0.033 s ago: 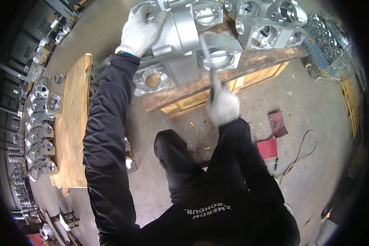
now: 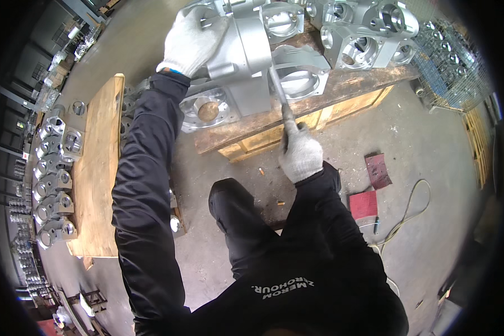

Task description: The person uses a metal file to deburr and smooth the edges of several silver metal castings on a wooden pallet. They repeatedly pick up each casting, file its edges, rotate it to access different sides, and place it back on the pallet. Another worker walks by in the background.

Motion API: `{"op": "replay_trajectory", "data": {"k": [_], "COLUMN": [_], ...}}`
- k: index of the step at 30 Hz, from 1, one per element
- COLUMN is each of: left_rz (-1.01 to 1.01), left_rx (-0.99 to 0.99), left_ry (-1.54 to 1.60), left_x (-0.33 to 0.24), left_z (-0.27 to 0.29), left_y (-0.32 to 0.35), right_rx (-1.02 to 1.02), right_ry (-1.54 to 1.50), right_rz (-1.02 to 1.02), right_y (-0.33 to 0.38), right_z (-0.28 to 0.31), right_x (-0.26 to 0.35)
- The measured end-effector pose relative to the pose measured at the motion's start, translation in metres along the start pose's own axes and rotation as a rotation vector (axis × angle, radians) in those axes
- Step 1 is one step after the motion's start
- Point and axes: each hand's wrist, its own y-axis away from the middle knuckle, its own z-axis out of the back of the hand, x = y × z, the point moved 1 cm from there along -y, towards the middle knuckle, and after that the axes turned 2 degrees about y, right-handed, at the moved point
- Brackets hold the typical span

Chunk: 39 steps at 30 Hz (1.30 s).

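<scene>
In a white knit glove, my left hand [image 2: 193,43] grips the upper left side of a silver metal casting [image 2: 245,47], its fingers curled over the edge. My right hand [image 2: 302,155], also gloved, is closed round the handle of a long grey file [image 2: 279,89]. The file points up and away, its far end at the casting's right edge; whether it touches is hard to tell. Under the held casting is a boxy silver casting [image 2: 252,96] with a round opening. Just right of the file sits another casting [image 2: 299,78] with a wide bore.
The castings stand on a worn wooden bench [image 2: 341,89]. More castings [image 2: 358,47] fill its right end, near a wire cage [image 2: 451,67] of parts. A plywood board [image 2: 98,185] stands left beside several castings [image 2: 53,182]. Red sheets [image 2: 364,204] and a hose [image 2: 409,215] lie on the floor.
My right hand has shifted slightly left and toward me with the file, which was smeared by motion and now shows sharply. My left hand has stayed on the casting.
</scene>
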Motion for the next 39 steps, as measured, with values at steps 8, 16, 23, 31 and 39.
{"op": "replay_trajectory", "data": {"k": [8, 16, 23, 31, 39], "left_rz": [-0.029, -0.121, -0.136, -0.163, -0.219], "left_rx": [-0.158, -0.241, -0.192, -0.228, -0.244], "left_ry": [0.057, 0.039, 0.101, 0.094, 0.146], "left_x": [-0.017, -0.022, -0.018, -0.016, -0.019], "left_z": [-0.025, -0.024, -0.024, -0.025, -0.023], "left_y": [-0.004, -0.002, -0.003, -0.003, -0.004], "right_rx": [0.022, -0.025, -0.216, -0.244, -0.324], "right_ry": [0.073, -0.025, 0.012, -0.050, -0.042], "right_rz": [-0.086, -0.045, 0.043, -0.003, 0.044], "right_y": [-0.012, -0.013, -0.042, -0.043, -0.041], "right_z": [-0.006, -0.015, -0.010, -0.008, 0.003], "right_x": [0.010, 0.018, 0.009, -0.030, -0.034]}}
